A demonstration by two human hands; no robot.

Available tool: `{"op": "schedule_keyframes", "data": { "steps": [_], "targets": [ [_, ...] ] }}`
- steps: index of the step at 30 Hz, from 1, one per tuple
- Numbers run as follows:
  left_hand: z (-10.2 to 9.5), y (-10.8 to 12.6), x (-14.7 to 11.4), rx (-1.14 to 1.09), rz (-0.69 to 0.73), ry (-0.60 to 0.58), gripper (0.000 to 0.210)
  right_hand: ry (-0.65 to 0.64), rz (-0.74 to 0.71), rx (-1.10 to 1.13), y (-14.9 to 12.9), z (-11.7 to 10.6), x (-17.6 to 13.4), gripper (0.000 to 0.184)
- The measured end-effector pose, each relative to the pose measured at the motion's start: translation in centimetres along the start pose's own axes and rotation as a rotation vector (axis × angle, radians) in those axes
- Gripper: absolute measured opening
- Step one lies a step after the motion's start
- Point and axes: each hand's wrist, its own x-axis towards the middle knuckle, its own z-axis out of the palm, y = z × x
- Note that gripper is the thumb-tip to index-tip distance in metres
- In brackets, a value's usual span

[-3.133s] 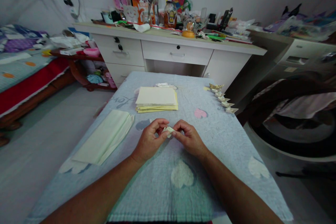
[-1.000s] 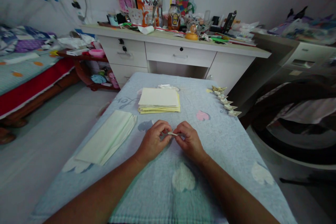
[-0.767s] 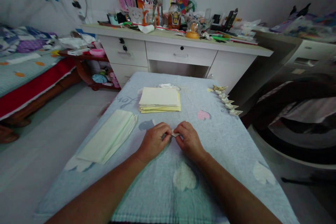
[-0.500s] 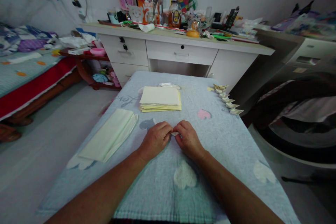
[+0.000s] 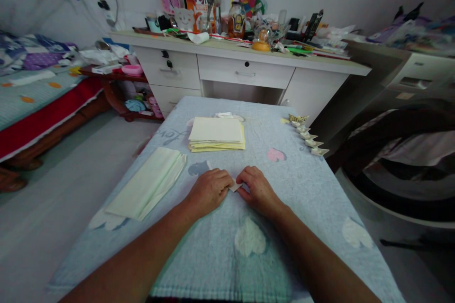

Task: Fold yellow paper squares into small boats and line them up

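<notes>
Between my hands is a small folded piece of pale paper [image 5: 235,186], pinched from both sides just over the cloth-covered table. My left hand [image 5: 212,188] grips its left corner with thumb and fingers closed. On the right side, my right hand [image 5: 256,188] pinches the opposite corner. Only the middle of the paper shows; the fingers hide its ends. Beyond my hands lies a stack of cream and yellow paper sheets [image 5: 216,130]. A long folded pale green sheet [image 5: 145,182] rests to the left. Several folded paper boats [image 5: 313,143] stand in a row at the far right edge.
The table wears a blue patterned cloth [image 5: 305,208]. Behind it stands a white desk [image 5: 227,68] crowded with jars, bags and small items. A washing machine [image 5: 408,71] is on the right, a bed [image 5: 39,99] on the left. A crumpled white scrap [image 5: 224,114] lies behind the stack.
My hands have drawn slightly apart, and more of the folded paper now shows between the fingertips. The other things on the table have not moved.
</notes>
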Motion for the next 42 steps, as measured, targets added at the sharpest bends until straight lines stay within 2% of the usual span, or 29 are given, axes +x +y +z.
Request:
{"op": "schedule_keyframes", "data": {
  "steps": [6,22,34,42],
  "targets": [
    [-0.3,-0.5,-0.2,0.020,0.010,-0.065,0.009,-0.054,-0.015,-0.032,0.4,-0.4,-0.1,0.011],
    [-0.3,0.4,-0.2,0.139,0.081,-0.056,0.019,-0.096,-0.072,-0.141,-0.3,-0.7,-0.1,0.005],
    [-0.2,0.5,0.0,0.001,-0.043,-0.070,0.014,-0.092,-0.040,-0.099,-0.4,-0.8,-0.1,0.008],
    [-0.4,1.1,0.4,-0.048,-0.138,-0.059,0.018,-0.091,0.078,-0.043,-1.0,-0.9,0.1,0.013]
  ]
}}
